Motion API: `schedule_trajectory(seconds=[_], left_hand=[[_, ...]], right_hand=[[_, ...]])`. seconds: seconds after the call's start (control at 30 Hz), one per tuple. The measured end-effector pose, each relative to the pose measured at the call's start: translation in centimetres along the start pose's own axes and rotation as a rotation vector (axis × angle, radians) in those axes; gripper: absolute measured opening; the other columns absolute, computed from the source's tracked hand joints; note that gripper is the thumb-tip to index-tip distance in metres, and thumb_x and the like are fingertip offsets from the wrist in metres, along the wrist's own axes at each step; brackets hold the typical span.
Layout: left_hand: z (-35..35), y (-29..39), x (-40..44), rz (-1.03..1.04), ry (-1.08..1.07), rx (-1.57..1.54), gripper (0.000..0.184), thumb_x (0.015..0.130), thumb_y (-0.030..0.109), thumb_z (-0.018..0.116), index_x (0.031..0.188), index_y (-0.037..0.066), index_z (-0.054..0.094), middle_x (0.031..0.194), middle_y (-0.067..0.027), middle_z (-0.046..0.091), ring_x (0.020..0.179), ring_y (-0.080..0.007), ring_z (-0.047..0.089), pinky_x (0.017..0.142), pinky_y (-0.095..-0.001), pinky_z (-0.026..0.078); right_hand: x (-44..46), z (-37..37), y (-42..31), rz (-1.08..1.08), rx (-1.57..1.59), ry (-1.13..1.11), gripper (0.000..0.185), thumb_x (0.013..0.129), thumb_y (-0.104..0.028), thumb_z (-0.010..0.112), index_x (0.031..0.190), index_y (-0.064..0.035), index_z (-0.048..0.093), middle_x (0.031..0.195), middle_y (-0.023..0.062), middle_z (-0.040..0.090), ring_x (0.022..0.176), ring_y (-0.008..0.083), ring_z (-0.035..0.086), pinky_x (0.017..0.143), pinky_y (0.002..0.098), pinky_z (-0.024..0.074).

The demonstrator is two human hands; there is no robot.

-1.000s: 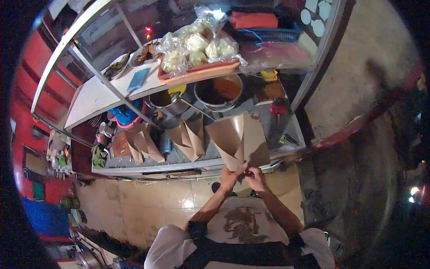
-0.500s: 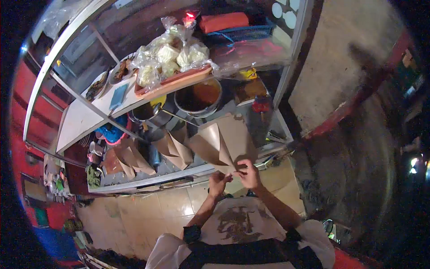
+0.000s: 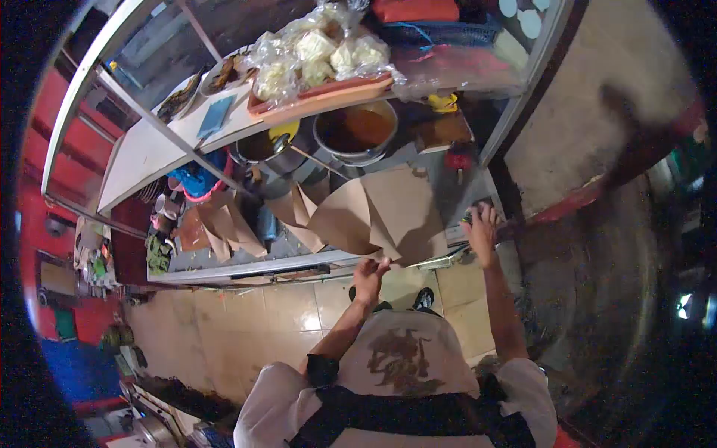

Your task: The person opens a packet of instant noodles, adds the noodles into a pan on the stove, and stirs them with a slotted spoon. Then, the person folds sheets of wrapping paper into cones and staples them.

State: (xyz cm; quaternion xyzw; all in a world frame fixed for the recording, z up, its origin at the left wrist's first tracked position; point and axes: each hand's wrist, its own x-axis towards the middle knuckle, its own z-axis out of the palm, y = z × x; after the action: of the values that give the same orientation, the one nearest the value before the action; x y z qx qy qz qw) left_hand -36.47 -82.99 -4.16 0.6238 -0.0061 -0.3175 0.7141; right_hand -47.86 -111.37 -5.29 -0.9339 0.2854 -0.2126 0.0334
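My left hand (image 3: 370, 278) pinches the near edge of a sheet of brown wrapping paper (image 3: 407, 205), folded over on its left side and lying at the counter's front edge. My right hand (image 3: 482, 228) is at the counter's right end, its fingers curled over a small dark thing with a bit of green, mostly hidden. Left of the sheet, one folded brown paper (image 3: 299, 216) stands on the counter, and another folded paper (image 3: 231, 231) is farther left.
Behind the papers stand a pot of reddish-brown liquid (image 3: 358, 134) and a pot with a ladle (image 3: 261, 145). A shelf (image 3: 160, 160) above carries a tray (image 3: 321, 98) of clear bags with pale contents. A wall (image 3: 605, 97) rises at the right.
My right hand has let go of the paper and moved right to the counter's end. My left hand stays on the folded edge. The view has shifted.
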Motion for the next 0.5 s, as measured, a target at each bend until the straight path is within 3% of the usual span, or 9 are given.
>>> schedule_trajectory(seconds=[0.1,0.17,0.23,0.3,0.37,0.43,0.47,0.5], left_hand=[[0.0,-0.5,0.5,0.065,0.000,-0.163,0.027,0.075,0.008,0.068,0.093,-0.003,0.051,0.085,-0.0073,0.058,0.086,-0.0206,0.057,0.071,-0.0303,0.048],[-0.3,-0.9,1.1,0.095,0.051,-0.245,0.021,0.073,0.007,0.070,0.085,-0.001,0.054,0.078,-0.0034,0.058,0.080,-0.0166,0.057,0.070,-0.0292,0.048],[-0.9,-1.5,1.6,0.099,0.071,-0.191,0.015,0.073,0.005,0.070,0.072,0.002,0.056,0.071,-0.0008,0.057,0.070,-0.0123,0.055,0.067,-0.0275,0.047],[-0.1,-0.2,1.2,0.123,0.108,-0.207,0.017,0.073,0.004,0.070,0.066,0.003,0.054,0.066,0.0007,0.055,0.065,-0.0102,0.052,0.063,-0.0260,0.046],[0.1,-0.3,1.0,0.148,0.145,-0.218,0.021,0.073,0.003,0.070,0.061,0.004,0.053,0.061,0.0022,0.053,0.059,-0.0082,0.049,0.060,-0.0245,0.044],[-0.6,-1.4,0.9,0.213,0.106,-0.096,0.022,0.072,0.001,0.070,0.058,0.003,0.052,0.058,0.0035,0.050,0.055,-0.0066,0.044,0.054,-0.0232,0.041],[-1.0,-0.9,0.3,0.261,0.094,0.119,0.006,0.073,0.000,0.066,0.071,-0.002,0.061,0.067,-0.0026,0.061,0.062,-0.0108,0.056,0.057,-0.0241,0.045],[-1.0,0.0,-0.2,0.260,0.097,0.123,0.006,0.073,0.000,0.066,0.071,-0.002,0.061,0.067,-0.0026,0.061,0.062,-0.0108,0.056,0.057,-0.0241,0.045]], right_hand=[[0.6,1.6,-0.2,-0.016,0.045,0.005,0.036,0.073,-0.019,0.064,0.103,-0.0066,0.050,0.101,0.0173,0.047,0.098,0.0358,0.043,0.083,0.0438,0.0365],[0.1,2.2,-1.6,0.030,0.124,-0.059,0.034,0.076,-0.018,0.062,0.104,-0.0050,0.048,0.100,0.0184,0.049,0.094,0.0359,0.045,0.082,0.0431,0.0372],[-1.3,3.1,-4.5,0.053,0.562,0.040,0.029,0.081,-0.015,0.058,0.105,-0.0026,0.047,0.096,0.0137,0.051,0.086,0.0257,0.050,0.078,0.0378,0.0400],[-2.6,0.2,-10.2,0.305,1.192,-0.384,0.026,0.084,-0.014,0.054,0.106,-0.0015,0.046,0.090,0.0071,0.051,0.080,0.0137,0.049,0.072,0.0293,0.0409],[-4.0,-1.7,-14.5,0.171,1.190,-0.388,0.027,0.086,-0.019,0.053,0.106,-0.0021,0.048,0.094,0.0121,0.055,0.087,0.0180,0.051,0.076,0.0317,0.0418],[-4.1,-2.0,-16.8,0.197,1.211,-0.469,0.027,0.085,-0.020,0.054,0.106,-0.0024,0.050,0.093,0.0124,0.056,0.086,0.0184,0.052,0.075,0.0320,0.0426],[-4.2,-1.9,-17.5,0.225,1.228,-0.541,0.028,0.085,-0.021,0.054,0.106,-0.0027,0.051,0.092,0.0127,0.057,0.085,0.0188,0.054,0.075,0.0322,0.0434],[-4.8,-0.7,-17.6,0.225,1.233,-0.543,0.028,0.085,-0.021,0.054,0.106,-0.0027,0.051,0.092,0.0127,0.057,0.085,0.0188,0.054,0.075,0.0322,0.0434]])
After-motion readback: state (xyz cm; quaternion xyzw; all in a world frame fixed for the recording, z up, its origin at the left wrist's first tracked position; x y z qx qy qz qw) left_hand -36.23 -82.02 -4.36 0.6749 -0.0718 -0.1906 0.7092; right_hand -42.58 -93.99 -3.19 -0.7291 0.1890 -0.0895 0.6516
